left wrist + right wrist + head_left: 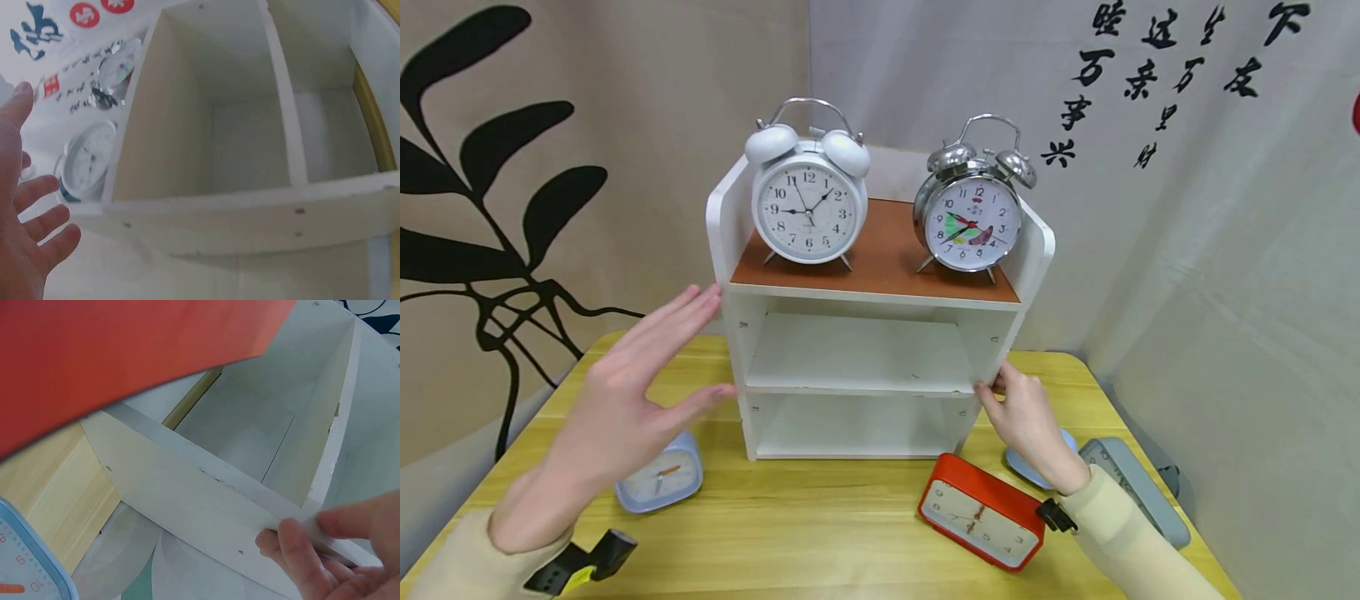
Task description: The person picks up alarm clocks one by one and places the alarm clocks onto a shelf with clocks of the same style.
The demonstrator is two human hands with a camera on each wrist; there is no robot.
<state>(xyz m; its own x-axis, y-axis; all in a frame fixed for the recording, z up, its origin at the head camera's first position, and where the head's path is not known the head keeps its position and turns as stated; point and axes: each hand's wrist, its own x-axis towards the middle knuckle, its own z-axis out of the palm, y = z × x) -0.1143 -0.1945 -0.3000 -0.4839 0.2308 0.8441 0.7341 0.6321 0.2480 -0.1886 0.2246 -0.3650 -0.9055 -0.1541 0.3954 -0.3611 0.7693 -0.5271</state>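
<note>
A white two-tier shelf unit (857, 354) with a brown top stands on the table. On its top are a white twin-bell alarm clock (808, 208) at the left and a silver twin-bell alarm clock (973, 221) at the right. My left hand (625, 400) is beside the unit's left side, fingers straight and spread. In the left wrist view, a gap shows between those fingers and the unit. My right hand (1030, 417) pinches the front edge of the unit's right side panel (206, 487), thumb inside and fingers outside.
A red alarm clock (981, 512) lies tilted back in front of the unit, near my right forearm. A blue clock (662, 475) is below my left hand. Another blue object (1030, 468) sits partly hidden behind my right wrist, with a grey clock (1135, 492) beyond it.
</note>
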